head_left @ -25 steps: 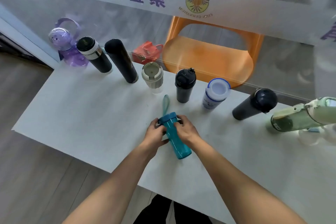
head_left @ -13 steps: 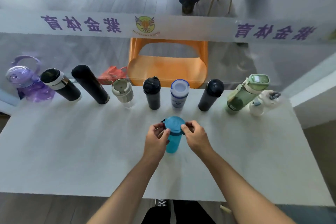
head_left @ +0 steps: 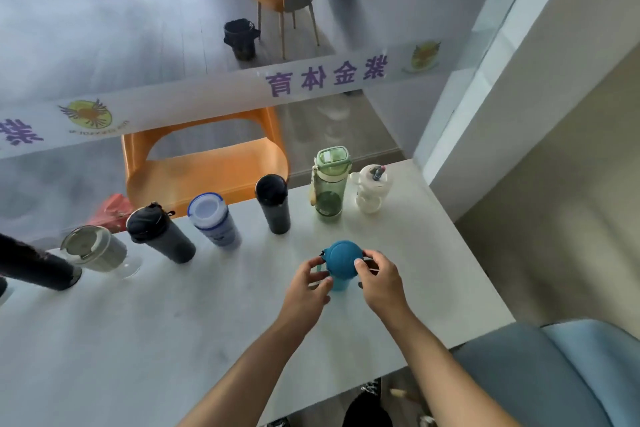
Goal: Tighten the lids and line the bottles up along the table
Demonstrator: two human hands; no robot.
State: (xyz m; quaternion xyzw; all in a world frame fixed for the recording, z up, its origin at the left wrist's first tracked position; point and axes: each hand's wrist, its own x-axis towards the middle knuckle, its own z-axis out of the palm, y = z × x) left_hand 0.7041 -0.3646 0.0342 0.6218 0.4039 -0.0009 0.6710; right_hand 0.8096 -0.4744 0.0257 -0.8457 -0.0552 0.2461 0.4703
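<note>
Seven capped bottles stand in a row along the white table [head_left: 207,322]. My left hand [head_left: 306,284] grips the translucent teal plastic bottle [head_left: 341,262]; my right hand [head_left: 379,276] pinches its lid. I judge tightening and placement outstanding.

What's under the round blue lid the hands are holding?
Under the blue lid a bit of the teal bottle peeks out, standing on the table. The lid, left hand and right hand cover the rest, so its inside is hidden.

Blue-lid teal bottle [head_left: 341,262], green bottle [head_left: 330,184], blk tumbler [head_left: 274,203], orange chair [head_left: 207,163], white table [head_left: 173,322].
</note>
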